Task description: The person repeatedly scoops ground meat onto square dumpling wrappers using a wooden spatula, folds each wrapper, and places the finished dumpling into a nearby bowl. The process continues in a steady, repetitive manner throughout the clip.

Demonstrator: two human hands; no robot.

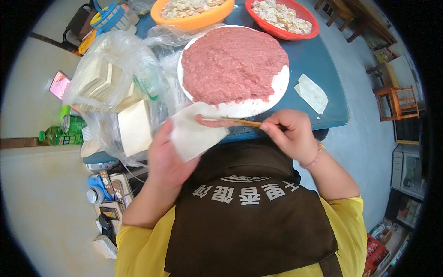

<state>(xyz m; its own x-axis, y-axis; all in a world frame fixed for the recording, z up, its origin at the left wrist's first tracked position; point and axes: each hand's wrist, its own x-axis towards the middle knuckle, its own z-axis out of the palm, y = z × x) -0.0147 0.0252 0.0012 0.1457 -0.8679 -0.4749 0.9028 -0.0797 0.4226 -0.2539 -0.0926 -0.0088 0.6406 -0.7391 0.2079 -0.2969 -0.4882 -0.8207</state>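
Note:
On my left hand [171, 155] lies a thin square dough wrapper [190, 138], its lower left edge held by the fingers. My right hand [292, 135] grips a thin wooden stick or spreader [247, 123]; its far end, smeared with minced meat [209, 122], is over the wrapper. Beyond both hands stands a white plate [282, 81] heaped with pink minced meat [235, 62]. To the left, stacks of wrappers [98, 81] lie in a clear plastic bag [128, 48], with a loose stack of wrappers [135, 130] at its near side.
An orange basin [193, 23] and a red basket [264, 30], both holding filled dumplings, stand at the blue table's [328, 69] far side. A folded white wrapper or paper [311, 93] lies right of the plate. Green bottle [52, 135] and phone [59, 84] are at the left.

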